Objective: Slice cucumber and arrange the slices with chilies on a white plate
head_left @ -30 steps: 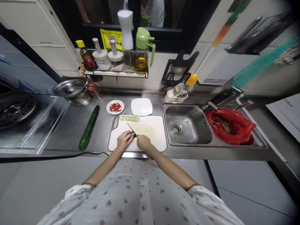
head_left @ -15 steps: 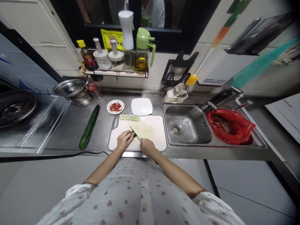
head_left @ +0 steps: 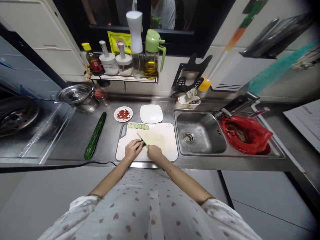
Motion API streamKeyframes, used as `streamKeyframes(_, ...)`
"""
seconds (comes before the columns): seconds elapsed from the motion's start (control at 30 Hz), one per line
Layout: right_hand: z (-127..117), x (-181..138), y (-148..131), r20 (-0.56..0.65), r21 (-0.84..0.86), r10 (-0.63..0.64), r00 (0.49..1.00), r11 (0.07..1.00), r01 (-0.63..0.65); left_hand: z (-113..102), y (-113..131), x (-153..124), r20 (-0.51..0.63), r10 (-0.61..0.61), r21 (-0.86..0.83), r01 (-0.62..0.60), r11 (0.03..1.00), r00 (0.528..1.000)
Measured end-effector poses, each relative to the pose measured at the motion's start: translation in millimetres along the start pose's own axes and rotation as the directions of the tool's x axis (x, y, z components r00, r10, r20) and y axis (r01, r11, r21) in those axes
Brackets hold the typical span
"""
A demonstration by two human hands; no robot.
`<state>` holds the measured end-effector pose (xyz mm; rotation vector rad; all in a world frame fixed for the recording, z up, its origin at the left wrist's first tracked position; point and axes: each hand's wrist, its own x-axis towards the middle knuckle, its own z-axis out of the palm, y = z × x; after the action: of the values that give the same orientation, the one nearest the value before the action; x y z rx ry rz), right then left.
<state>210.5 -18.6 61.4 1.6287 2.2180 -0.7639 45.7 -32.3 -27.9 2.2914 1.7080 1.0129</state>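
On the white cutting board (head_left: 161, 155), my left hand (head_left: 133, 150) presses down on a short dark-green piece of cucumber (head_left: 144, 143), most of it hidden under the fingers. My right hand (head_left: 154, 152) is wrapped round the handle of a knife (head_left: 139, 136). The blade slants up and left from that fist, right at the cucumber piece and close to my left fingertips. Along the board's top edge lies a row of overlapping pale cucumber slices (head_left: 138, 126). A whole cucumber (head_left: 95, 136) rests on the steel counter to the left of the board.
Behind the board stand a small plate of chopped red pieces (head_left: 123, 114) and a white square plate (head_left: 151, 114). The sink (head_left: 200, 133) borders the board's right, with a red plastic bag (head_left: 246, 140) beyond. A lidded pot (head_left: 78, 98) stands back left, near a condiment rack (head_left: 125, 78).
My right hand and the knife have shifted slightly left and up, away from me. My left hand stays on the cucumber piece, and the slices lie as before.
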Motion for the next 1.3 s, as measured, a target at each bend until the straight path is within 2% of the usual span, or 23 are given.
streamKeyframes(0.43, -8, 17, -11, 0.01, 0.081, 0.013, 1.0, 0.997, -0.014, 0, -1, 0, -0.001, 0.009, 0.004, -0.009, 1.0, 1.0)
streamKeyframes(1.0, 8, 8, -3, -0.022, -0.023, 0.007, 1.0, 1.0, -0.007, 1, -1, 0, 0.017, -0.004, -0.021, 0.004, 1.0, 1.0)
streamKeyframes(1.3, 8, 10, -4, -0.049, -0.015, 0.013, 0.999, 1.0, -0.013, 1, 1, 1, 0.007, -0.007, -0.005, 0.007, 1.0, 1.0)
